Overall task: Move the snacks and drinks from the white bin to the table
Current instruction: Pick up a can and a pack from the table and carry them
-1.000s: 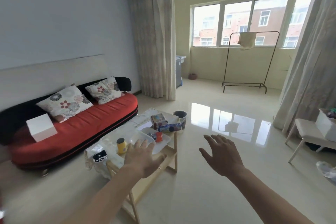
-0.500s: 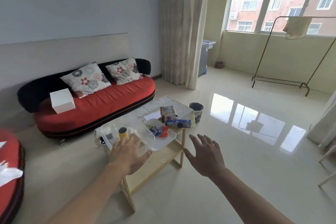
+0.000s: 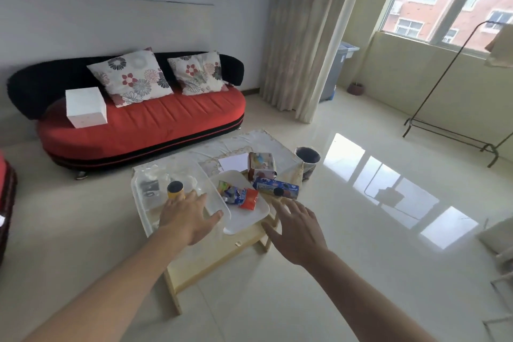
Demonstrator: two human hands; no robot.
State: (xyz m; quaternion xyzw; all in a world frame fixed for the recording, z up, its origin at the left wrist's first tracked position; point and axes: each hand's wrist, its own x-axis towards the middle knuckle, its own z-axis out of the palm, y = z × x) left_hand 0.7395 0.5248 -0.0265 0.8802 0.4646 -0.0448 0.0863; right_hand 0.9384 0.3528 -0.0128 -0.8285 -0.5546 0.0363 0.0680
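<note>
Both hands had come nearer to the bench [image 3: 194, 266] since half a second before: the left hand [image 3: 188, 216] was open, fingers spread, over the near edge of the white bin [image 3: 136, 194], just beside the yellow can [image 3: 175, 189] standing inside it, and the right hand [image 3: 298, 230], open and empty too, hung near the bench's corner. I judged they were spread so to be ready for reaching in, because the can was not yet out, while snack packets [image 3: 240, 196] and a blue biscuit roll [image 3: 266, 187] already lay beside the bin.

A red sofa [image 3: 144, 122] is set against the wall, and two flowered cushions [image 3: 130, 78] and a white box [image 3: 86, 107] are laid on it. A clothes rack [image 3: 449, 108] is placed near the window [image 3: 433, 0].
</note>
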